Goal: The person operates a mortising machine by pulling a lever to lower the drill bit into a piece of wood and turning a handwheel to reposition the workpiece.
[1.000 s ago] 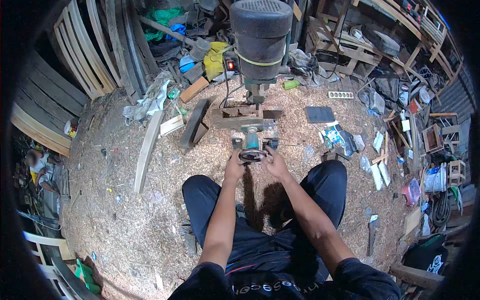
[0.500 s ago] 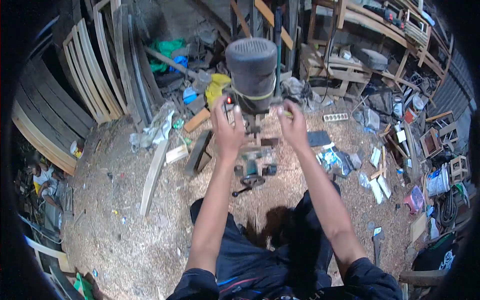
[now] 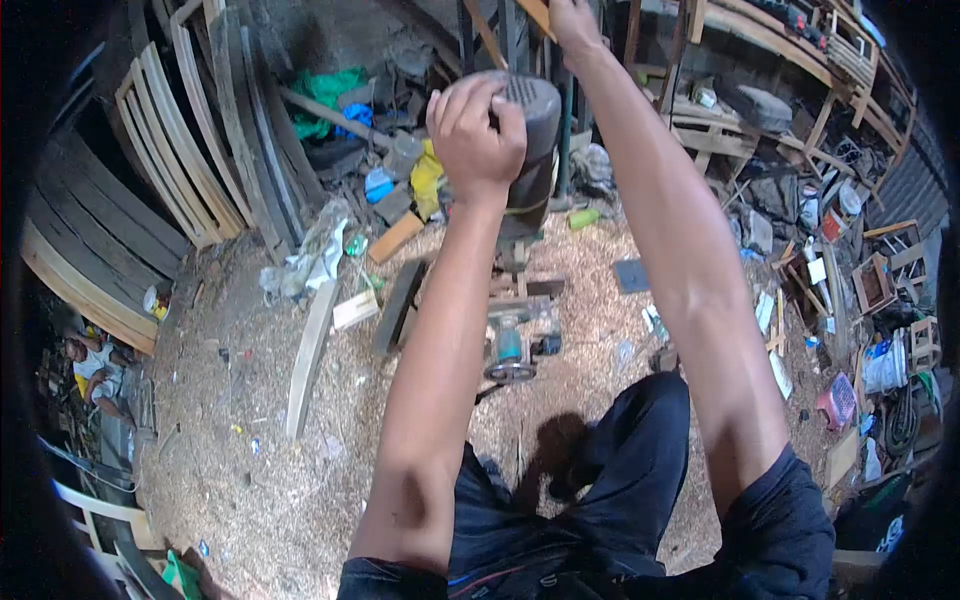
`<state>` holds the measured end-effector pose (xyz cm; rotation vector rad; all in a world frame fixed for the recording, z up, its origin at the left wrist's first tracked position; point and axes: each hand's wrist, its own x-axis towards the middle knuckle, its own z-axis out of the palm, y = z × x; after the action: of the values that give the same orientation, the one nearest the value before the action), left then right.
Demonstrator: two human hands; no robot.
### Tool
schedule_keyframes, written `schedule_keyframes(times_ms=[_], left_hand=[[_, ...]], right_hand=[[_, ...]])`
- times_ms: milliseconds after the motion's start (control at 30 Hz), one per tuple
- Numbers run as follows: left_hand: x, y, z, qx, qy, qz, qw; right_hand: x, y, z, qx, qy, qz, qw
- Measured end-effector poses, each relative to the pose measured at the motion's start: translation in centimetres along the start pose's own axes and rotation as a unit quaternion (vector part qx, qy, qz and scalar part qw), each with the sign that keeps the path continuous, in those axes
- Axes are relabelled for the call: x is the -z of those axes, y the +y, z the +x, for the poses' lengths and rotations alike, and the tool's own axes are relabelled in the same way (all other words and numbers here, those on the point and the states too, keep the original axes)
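Note:
Bent fingers and a thumb held apart mark my left hand [image 3: 475, 135], which overlaps the left rim of a dark motor housing [image 3: 535, 105] with a vented cap. The housing tops a standing machine, whose handwheel [image 3: 511, 371] and greenish body [image 3: 509, 343] show lower down. My right hand [image 3: 577, 28] reaches up to the top edge of the view, beside an orange-brown wooden strip [image 3: 537, 14]. Its fingers are partly cut off, so I cannot tell whether they grip the strip.
Curved wooden pieces [image 3: 180, 140] lean at the left. A loose curved board [image 3: 312, 360] and a lime-green object [image 3: 583, 218] lie on the shavings-strewn floor [image 3: 240, 490]. Scrap and a pink basket [image 3: 836, 402] line the right side. A person [image 3: 98, 375] sits far left.
My hands have left the two sides of the motor housing. The left moved up to its top rim; the right rose up and away to the wooden strip.

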<state>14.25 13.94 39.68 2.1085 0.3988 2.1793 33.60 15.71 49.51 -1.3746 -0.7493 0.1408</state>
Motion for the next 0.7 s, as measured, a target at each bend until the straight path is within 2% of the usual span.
schedule_keyframes(times_ms=[33,100,167,200,267,333,467,567,600,700], left_hand=[[-0.1,0.1,-0.1,0.000,0.009,-0.009,1.000],[-0.2,-0.3,-0.1,-0.003,0.020,-0.014,1.000],[-0.5,-0.6,-0.5,-0.009,0.029,-0.013,0.999],[-0.5,-0.6,-0.8,-0.012,0.034,-0.015,0.999],[-0.4,-0.3,-0.7,-0.029,0.039,-0.009,0.999],[0.0,-0.3,-1.0,-0.035,0.041,-0.003,0.999],[-0.3,-0.4,-1.1,-0.033,0.047,0.000,0.998],[-0.3,-0.6,-1.4,-0.041,0.051,0.001,0.998],[-0.3,-0.7,-1.5,-0.045,0.053,0.000,0.998],[-0.5,-1.1,-2.1,-0.050,0.056,-0.009,0.997]], right_hand=[[-0.1,-0.2,-1.4,0.029,0.062,0.000,0.998],[1.8,-2.7,-5.0,-0.073,-0.011,0.124,0.990],[2.9,-1.0,-6.3,-0.033,0.006,0.183,0.982],[3.6,-2.4,-8.4,-0.096,-0.006,0.249,0.964],[3.7,-2.4,-9.5,-0.055,-0.011,0.330,0.942],[3.4,-3.3,-11.0,-0.045,0.002,0.341,0.939],[4.0,-2.2,-12.3,-0.040,0.074,0.170,0.982],[4.7,0.0,-13.4,0.010,0.050,0.202,0.978],[4.4,-0.3,-14.8,0.039,0.069,0.302,0.950],[6.8,2.3,-18.9,0.077,-0.033,0.273,0.958]])
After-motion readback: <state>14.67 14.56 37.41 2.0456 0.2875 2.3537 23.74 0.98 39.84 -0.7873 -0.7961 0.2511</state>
